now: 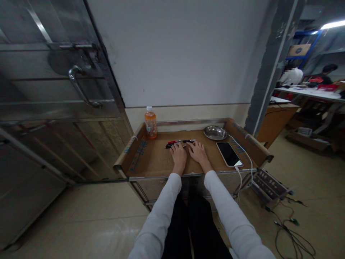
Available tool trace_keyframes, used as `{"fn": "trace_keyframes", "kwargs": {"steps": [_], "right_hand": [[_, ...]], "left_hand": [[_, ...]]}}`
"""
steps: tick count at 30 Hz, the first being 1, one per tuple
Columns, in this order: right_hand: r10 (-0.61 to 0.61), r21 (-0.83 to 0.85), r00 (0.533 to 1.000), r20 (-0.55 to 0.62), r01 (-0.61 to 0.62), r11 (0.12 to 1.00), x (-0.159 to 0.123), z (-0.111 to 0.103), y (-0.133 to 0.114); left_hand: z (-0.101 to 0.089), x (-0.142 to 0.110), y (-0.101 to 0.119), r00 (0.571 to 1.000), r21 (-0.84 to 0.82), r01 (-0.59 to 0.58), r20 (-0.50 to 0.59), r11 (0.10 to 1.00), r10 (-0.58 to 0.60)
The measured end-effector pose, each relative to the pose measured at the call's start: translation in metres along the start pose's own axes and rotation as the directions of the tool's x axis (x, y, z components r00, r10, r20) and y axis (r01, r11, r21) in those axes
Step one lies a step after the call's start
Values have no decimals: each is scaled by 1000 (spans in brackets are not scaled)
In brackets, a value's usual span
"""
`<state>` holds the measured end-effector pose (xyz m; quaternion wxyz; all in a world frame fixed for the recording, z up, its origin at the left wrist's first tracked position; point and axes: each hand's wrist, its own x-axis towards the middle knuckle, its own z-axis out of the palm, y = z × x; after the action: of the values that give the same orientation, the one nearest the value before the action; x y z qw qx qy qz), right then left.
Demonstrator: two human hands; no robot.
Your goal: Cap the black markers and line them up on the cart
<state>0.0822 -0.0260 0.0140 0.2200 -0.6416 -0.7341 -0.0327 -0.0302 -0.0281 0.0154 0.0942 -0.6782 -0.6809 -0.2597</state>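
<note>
My left hand (pixel 179 154) rests palm down on the cardboard surface, its fingers spread at the near side of a small group of pens (pixel 170 144). Some of these pens are black and at least one is red. Close by on the right, my right hand (pixel 198 154) also lies palm down with fingers apart. Its fingertips touch or almost touch a black pen (pixel 188 140); which of the two I cannot tell. The fingers hide parts of the pens.
The cardboard-lined cart top (pixel 151 165) has raised sides. At its back left stands a bottle of orange drink (pixel 151 124). To the right are a shallow metal bowl (pixel 215 132) and a phone (pixel 229 154) with a white cable (pixel 252 162). A wall rises behind.
</note>
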Motion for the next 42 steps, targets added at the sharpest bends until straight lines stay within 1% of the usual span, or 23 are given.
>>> {"fn": "trace_keyframes", "kwargs": {"steps": [3, 5, 6, 9, 12, 15, 20, 25, 28, 31, 35, 38, 42], "right_hand": [[-12, 38, 999, -35, 13, 999, 2, 3, 4], [-16, 56, 998, -64, 20, 998, 4, 5, 6], [-8, 59, 997, -77, 12, 998, 5, 6, 8], [16, 46, 996, -86, -12, 999, 6, 7, 10], [-5, 31, 997, -77, 7, 999, 7, 8, 10], [-17, 31, 997, -80, 19, 999, 7, 10, 10], [-33, 53, 997, -76, 38, 998, 7, 12, 12], [-25, 80, 996, -85, 32, 996, 9, 13, 15], [-41, 118, 994, -104, 53, 992, 10, 14, 17], [-48, 167, 992, -119, 67, 984, 11, 16, 19], [-19, 176, 992, -121, 40, 983, 11, 19, 20], [49, 169, 988, -149, -23, 985, 11, 19, 20], [159, 182, 962, -223, -119, 976, 10, 16, 21]], "left_hand": [[1, 4, 2, 990, -59, -134, 44, 989, 137], [1, 7, 2, 978, -157, -195, 49, 968, 205], [2, 9, 3, 975, -219, -206, 34, 954, 219], [4, 13, 1, 979, -422, -201, -70, 884, 190], [8, 15, -1, 977, -578, -204, -172, 790, 126], [12, 16, -3, 978, -652, -197, -185, 732, 99], [10, 16, -4, 977, -680, -202, -195, 705, 92], [4, 16, -3, 967, -689, -195, -252, 698, 21], [3, 16, -4, 960, -701, -188, -278, 688, -21], [3, 17, -6, 953, -707, -167, -294, 688, -71], [3, 17, -9, 948, -710, -139, -296, 690, -114], [4, 17, -10, 965, -692, -143, -258, 708, -56], [9, 12, -11, 981, -631, -189, -159, 752, 114]]}}
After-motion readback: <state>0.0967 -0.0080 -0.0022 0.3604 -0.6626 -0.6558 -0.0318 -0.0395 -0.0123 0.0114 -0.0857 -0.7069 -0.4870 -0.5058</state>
